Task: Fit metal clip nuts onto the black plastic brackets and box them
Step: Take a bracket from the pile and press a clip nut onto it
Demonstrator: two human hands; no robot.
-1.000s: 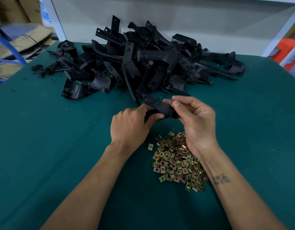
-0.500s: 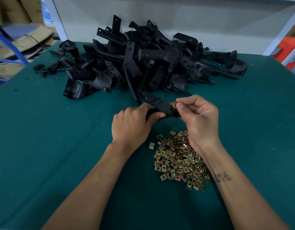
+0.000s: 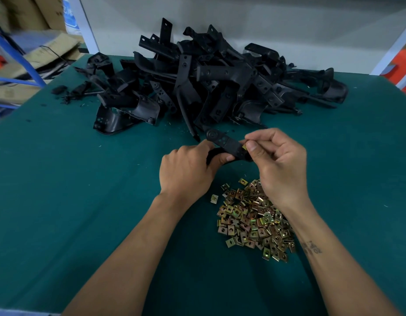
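Matt blk plastic bracket (image 3: 227, 144), shiny metal nuts (image 3: 254, 220)

1. Table covering (image 3: 60, 179): uniform dark teal green, flecked with small black and pale specks.
2. Bracket pile (image 3: 209, 83): matte to glossy black throughout.
3. Held bracket (image 3: 227, 144): black.
4. Clip nut (image 3: 244, 147) at the bracket's end: yellow-gold.
5. Clip nut heap (image 3: 254, 220): iridescent gold, bronze and greenish yellow.
6. Back wall (image 3: 266, 23): plain pale grey-white.
7. Cardboard (image 3: 38, 10): brown.

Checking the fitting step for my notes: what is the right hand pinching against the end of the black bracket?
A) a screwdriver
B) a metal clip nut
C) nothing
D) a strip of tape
B: the right hand pinches a small brass-coloured clip nut at the end of the black bracket, which the left hand holds.
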